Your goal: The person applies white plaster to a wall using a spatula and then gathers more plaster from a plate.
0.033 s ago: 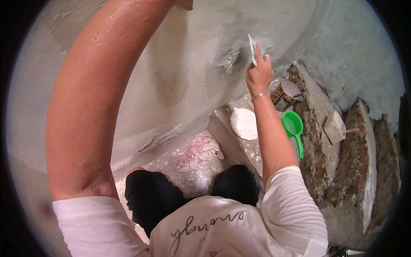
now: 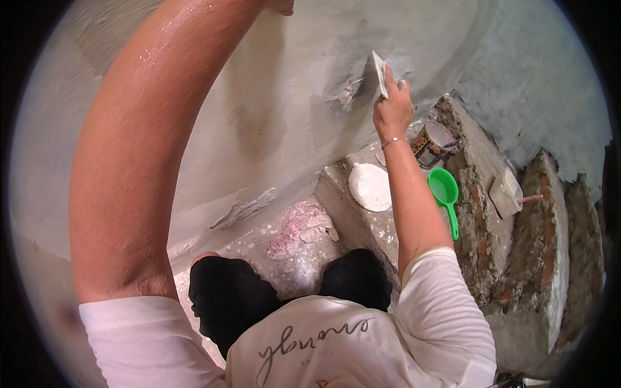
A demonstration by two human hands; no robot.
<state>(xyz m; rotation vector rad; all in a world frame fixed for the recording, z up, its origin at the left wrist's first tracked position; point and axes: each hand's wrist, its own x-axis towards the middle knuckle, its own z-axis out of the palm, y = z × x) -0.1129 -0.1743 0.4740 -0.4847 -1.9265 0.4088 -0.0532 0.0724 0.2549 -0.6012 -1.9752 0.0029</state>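
Note:
My left arm reaches up along the wall; only a bit of my left hand shows at the top edge, so I cannot see what it holds or touches. My right hand grips a thin, pale scraper blade held close to the plastered wall, just right of a rough grey patch with a ragged raised bit. Below my right hand, beside my forearm, are a white round mound, a printed bucket and a green dipper.
Rough concrete steps with exposed brick climb on the right, with a translucent container and pinkish handle on one. A pink-and-white rag lies between my knees on the speckled step. My black-clad knees are at the bottom.
My right hand and the scraper have shifted very slightly, the blade tilting a little. My left arm looks the same.

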